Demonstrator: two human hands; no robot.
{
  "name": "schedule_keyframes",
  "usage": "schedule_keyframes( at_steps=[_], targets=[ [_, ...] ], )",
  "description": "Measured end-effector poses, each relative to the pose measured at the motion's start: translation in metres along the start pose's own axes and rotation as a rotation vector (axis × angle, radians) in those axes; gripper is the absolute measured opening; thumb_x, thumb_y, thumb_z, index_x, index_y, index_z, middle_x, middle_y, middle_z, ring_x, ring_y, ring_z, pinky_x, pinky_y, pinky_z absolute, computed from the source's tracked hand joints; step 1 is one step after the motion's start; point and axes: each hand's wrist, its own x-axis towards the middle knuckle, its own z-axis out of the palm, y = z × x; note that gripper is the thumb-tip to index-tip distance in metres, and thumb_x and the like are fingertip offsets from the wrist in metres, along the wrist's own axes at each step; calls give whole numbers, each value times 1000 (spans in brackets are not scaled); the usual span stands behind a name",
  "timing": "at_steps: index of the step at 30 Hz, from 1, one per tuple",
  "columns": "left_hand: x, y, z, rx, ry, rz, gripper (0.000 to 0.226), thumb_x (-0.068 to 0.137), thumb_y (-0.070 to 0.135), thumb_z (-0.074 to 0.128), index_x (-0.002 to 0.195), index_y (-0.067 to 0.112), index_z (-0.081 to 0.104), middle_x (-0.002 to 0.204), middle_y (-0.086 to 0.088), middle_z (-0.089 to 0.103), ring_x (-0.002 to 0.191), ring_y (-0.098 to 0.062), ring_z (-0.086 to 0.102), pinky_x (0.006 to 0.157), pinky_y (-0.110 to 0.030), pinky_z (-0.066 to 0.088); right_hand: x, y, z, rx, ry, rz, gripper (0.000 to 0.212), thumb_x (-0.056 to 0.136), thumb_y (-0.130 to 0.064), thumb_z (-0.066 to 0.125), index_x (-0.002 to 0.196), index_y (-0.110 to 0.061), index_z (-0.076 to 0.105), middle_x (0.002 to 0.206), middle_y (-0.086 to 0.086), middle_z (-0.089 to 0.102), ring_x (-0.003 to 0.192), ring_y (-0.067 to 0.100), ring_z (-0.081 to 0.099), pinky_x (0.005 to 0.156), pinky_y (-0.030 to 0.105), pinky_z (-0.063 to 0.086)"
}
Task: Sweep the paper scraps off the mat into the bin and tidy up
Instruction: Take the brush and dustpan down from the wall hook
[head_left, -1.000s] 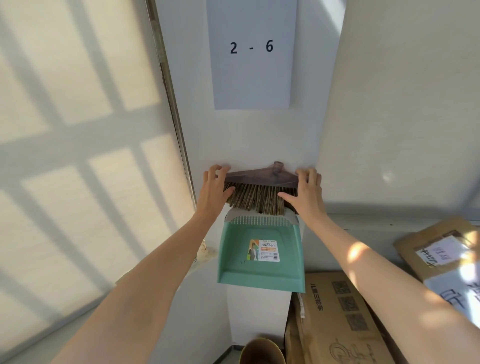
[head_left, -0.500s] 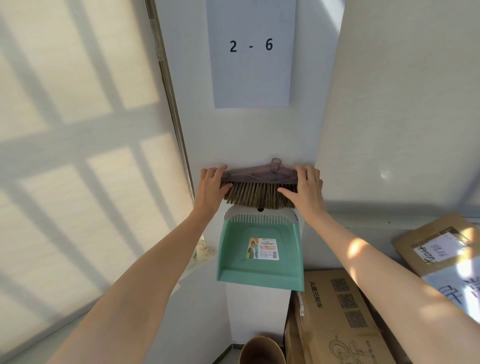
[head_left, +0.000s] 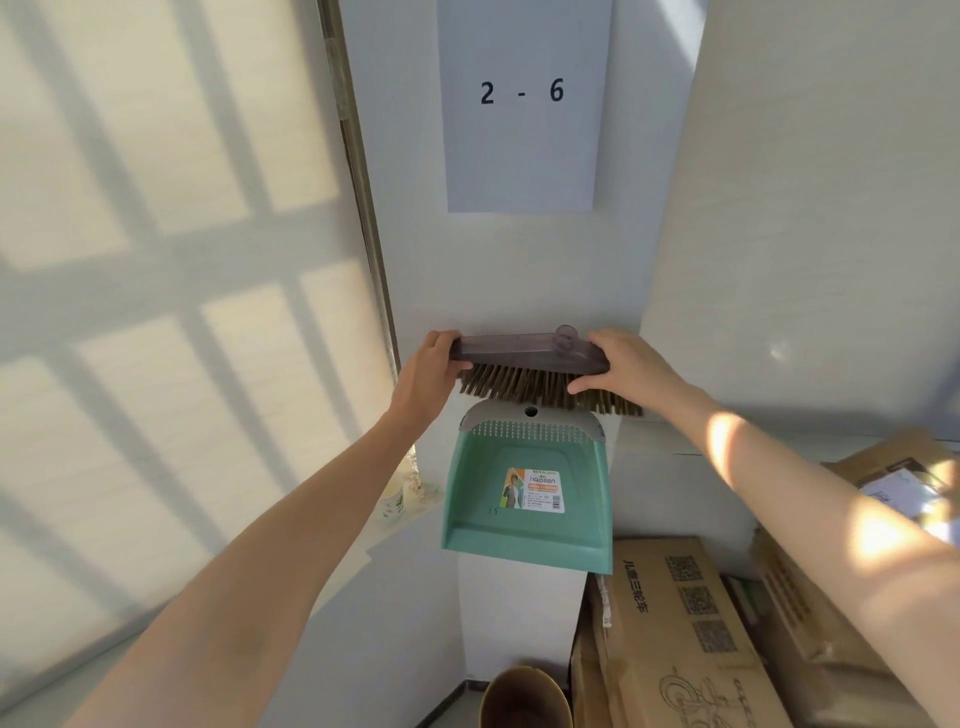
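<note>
A hand brush (head_left: 524, 356) with a dark translucent back and brown bristles is held level against the white wall. My left hand (head_left: 426, 376) grips its left end and my right hand (head_left: 623, 369) grips its right end. Directly below it a green dustpan (head_left: 524, 499) with a grey perforated top and a label hangs flat on the wall. The brush's bristles overlap the dustpan's top edge. No mat or paper scraps are in view.
A paper sheet (head_left: 522, 104) marked "2 - 6" is on the wall above. Cardboard boxes (head_left: 685, 639) are stacked at lower right. A round brown bin rim (head_left: 524, 696) shows at the bottom. A blind-covered window (head_left: 156, 312) fills the left, with a small bottle (head_left: 400, 493) on its sill.
The brush has tipped so its flat back now faces up and its bristles point down at the dustpan's top. Both hands kept hold of its ends.
</note>
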Motion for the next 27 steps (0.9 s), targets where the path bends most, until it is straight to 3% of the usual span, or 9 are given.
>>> schedule_keyframes(
  at_steps=[3,7,10,15,18,22,24,25,27],
  targets=[
    [-3,7,-6,-40,-6,-5,32,95,15,57,125,7,53,119,-11,57,97,-26,59,86,-32,50,0,-6,-22,94,-92,2,57,61,-61,80,92,-18,60,85,1,64,79,21,59,65,31,42],
    [-8,18,-12,-57,-19,-12,32,95,17,57,126,7,52,120,-9,57,94,-15,52,82,-20,40,-2,-18,-44,125,-169,-18,59,58,-60,84,102,-26,63,91,-3,67,83,17,61,75,33,50],
    [-14,24,-9,-60,-40,3,33,96,20,56,126,8,50,121,-8,58,94,-16,54,82,-20,40,-8,-18,-47,68,-175,0,49,64,-60,80,81,-21,56,70,-3,54,62,15,49,56,30,33],
    [-20,29,-7,-159,-61,28,54,92,35,61,138,20,37,126,-7,61,95,-23,65,83,-33,53,-24,-2,-51,118,-84,46,55,66,-60,77,72,-9,57,60,1,45,55,18,39,55,31,25],
    [-21,26,1,-211,-59,-30,68,91,50,57,144,23,25,135,-5,57,105,-23,64,89,-43,54,-33,3,-67,241,-7,114,42,70,-46,81,65,-20,48,59,-4,43,54,14,37,53,27,26],
    [-26,9,28,-8,-156,-135,68,88,61,52,139,20,33,133,-4,54,111,-23,58,92,-41,51,-36,16,-88,363,96,203,48,62,-55,80,72,-13,57,62,0,50,56,17,45,53,28,34],
    [-26,2,43,204,-310,-51,74,84,58,60,141,19,33,139,-4,49,121,-24,49,100,-41,43,-37,20,-95,345,115,225,60,59,-59,80,85,-7,64,79,9,62,70,26,57,60,34,45],
    [-24,1,49,289,-361,15,78,82,56,64,143,20,32,141,-4,47,123,-24,46,102,-41,41,-38,20,-97,335,108,244,56,60,-57,81,86,-10,64,84,7,62,75,25,57,60,31,44],
    [-21,3,60,352,-410,119,81,77,51,70,143,23,31,141,-3,45,122,-22,45,101,-39,40,-42,16,-97,332,78,267,40,66,-47,82,77,-18,57,75,-3,50,67,16,48,55,25,34]
  ],
)
